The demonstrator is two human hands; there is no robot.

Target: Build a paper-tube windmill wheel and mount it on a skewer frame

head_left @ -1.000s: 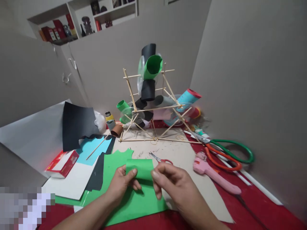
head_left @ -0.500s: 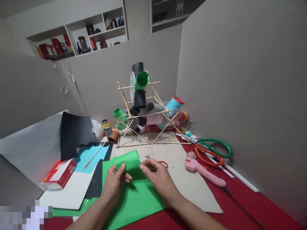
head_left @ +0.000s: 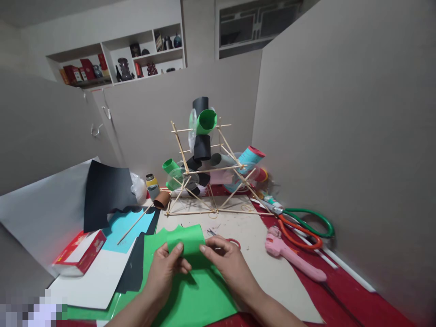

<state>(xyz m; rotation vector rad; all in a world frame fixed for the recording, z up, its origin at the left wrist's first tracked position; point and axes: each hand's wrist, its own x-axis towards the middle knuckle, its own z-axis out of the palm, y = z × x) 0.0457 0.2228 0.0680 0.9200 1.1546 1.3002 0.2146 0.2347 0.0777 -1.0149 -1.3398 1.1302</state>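
Note:
A curled piece of green craft paper (head_left: 186,237) is held up between my two hands, bent over into a partial roll. My left hand (head_left: 166,269) pinches its left part, thumb in front and the other fingers curled behind. At the right edge, my right hand (head_left: 227,263) grips the paper between thumb and fingers. Below both hands lies a larger green sheet (head_left: 194,297) with a jagged far edge. Beyond them stands a wooden-stick frame (head_left: 214,171) carrying clear discs with black, green and blue paper tubes; one green tube (head_left: 206,121) sits near its top.
Large scissors (head_left: 303,227) with green and orange handles and a pink glue gun (head_left: 294,259) lie on the right. A smaller red-handled pair of scissors (head_left: 234,242) is partly hidden behind my right hand. To the left are a red-and-white box (head_left: 80,254), blue paper (head_left: 131,229) and a brown tube (head_left: 161,199).
The whole view has shifted slightly, so the scene sits lower. The held green paper has turned and looks more rounded at its top, with both hands still on it.

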